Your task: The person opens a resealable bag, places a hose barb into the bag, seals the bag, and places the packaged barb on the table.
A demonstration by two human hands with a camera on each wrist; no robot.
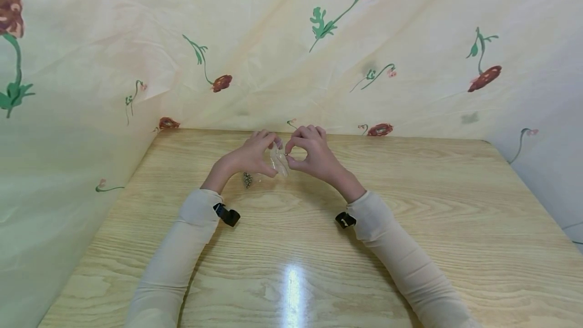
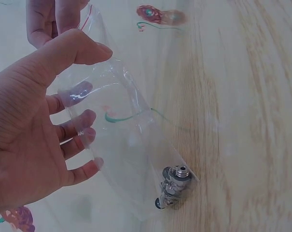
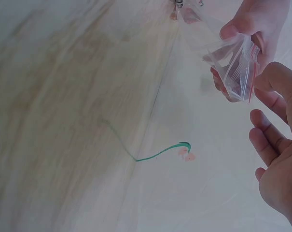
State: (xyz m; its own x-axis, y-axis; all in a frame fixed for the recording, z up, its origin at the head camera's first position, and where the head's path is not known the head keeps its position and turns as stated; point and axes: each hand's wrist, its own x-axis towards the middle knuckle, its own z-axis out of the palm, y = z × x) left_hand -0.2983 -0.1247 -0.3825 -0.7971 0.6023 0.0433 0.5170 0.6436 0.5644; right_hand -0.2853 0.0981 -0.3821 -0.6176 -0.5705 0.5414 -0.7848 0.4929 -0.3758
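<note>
A clear zip bag [image 2: 126, 125] with a red line along its mouth hangs between the two hands. My left hand [image 1: 255, 155] holds it near the mouth, thumb on one face and fingers [image 2: 88, 118] behind the other. Several small silver metal parts with threads and dark rings [image 2: 176, 182] lie at the bottom of the bag, close to the tabletop. At the bag's mouth is my right hand [image 1: 314, 153], its thumb and index finger pinching a tiny dark metal piece [image 1: 286, 154]. Its other fingers are loosely bent. The piece is too small to identify.
A wood-grain table [image 1: 291, 232] spreads under both arms. Behind it and to the left hangs a pale flowered cloth [image 1: 273, 54]. Each wrist carries a black camera on a strap, the left one [image 1: 226, 215] above the table.
</note>
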